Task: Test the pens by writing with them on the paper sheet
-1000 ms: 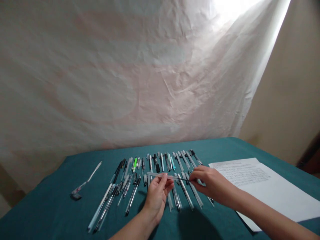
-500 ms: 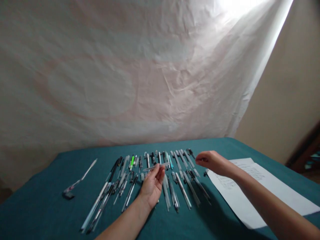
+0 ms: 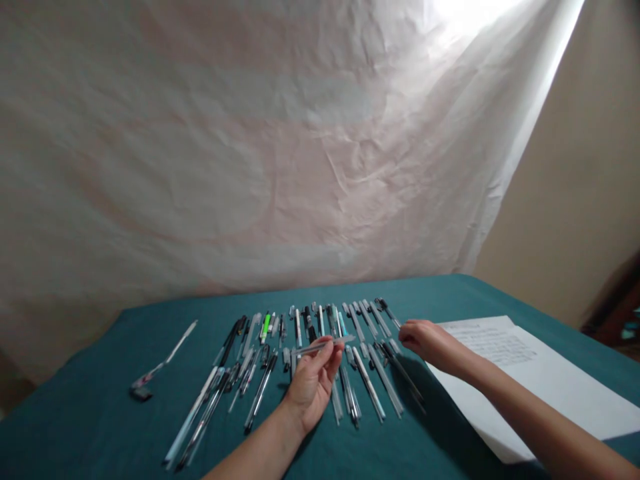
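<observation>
My left hand (image 3: 313,383) pinches a clear pen barrel (image 3: 327,345) between thumb and fingers, holding it level just above the rows of pens (image 3: 300,360) laid out on the teal table (image 3: 100,413). Farther right, my right hand (image 3: 430,343) hovers with curled fingers over the right end of the pens, close to the edge of the white paper (image 3: 525,380). Whatever those fingers hold is too small to make out.
A single pen with a dark cap (image 3: 160,367) lies apart at the left of the table. A crumpled white sheet (image 3: 250,167) hangs behind the table. The written paper covers the table's right side.
My right hand pulled away from the barrel to the right, rose over the paper's edge, then dropped back toward the pens. My left hand kept hold of the clear barrel.
</observation>
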A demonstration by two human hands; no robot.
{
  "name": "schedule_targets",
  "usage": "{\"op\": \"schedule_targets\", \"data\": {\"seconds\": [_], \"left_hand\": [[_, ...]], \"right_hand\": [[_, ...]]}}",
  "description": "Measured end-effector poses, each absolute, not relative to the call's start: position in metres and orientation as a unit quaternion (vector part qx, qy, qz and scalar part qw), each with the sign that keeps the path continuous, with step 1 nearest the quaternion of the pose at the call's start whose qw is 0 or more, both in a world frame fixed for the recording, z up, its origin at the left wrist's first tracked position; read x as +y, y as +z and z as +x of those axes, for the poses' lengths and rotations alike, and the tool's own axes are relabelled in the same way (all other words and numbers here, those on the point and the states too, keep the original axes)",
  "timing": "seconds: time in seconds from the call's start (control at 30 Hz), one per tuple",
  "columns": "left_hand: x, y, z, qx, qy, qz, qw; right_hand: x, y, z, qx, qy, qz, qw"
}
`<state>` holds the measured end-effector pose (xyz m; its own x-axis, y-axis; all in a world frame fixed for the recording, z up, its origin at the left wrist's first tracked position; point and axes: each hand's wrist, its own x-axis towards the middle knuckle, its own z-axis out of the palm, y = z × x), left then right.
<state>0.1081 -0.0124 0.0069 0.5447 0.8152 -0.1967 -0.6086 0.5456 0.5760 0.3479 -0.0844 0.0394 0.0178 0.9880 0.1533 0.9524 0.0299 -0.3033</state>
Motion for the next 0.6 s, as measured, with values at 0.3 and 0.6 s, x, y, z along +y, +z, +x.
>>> {"op": "schedule_targets", "data": {"seconds": [0.3,0.6], "left_hand": [[-0.026,0.007,0.111,0.254,0.399,0.23,0.85],[-0.029,0.007,0.112,0.249,0.391,0.239,0.853]], "right_hand": [[-0.098,0.056,0.285,-0.69,0.125,-0.585,0.408],[-0.093,0.043,0.28,-0.675,0.117,-0.59,0.427]]}}
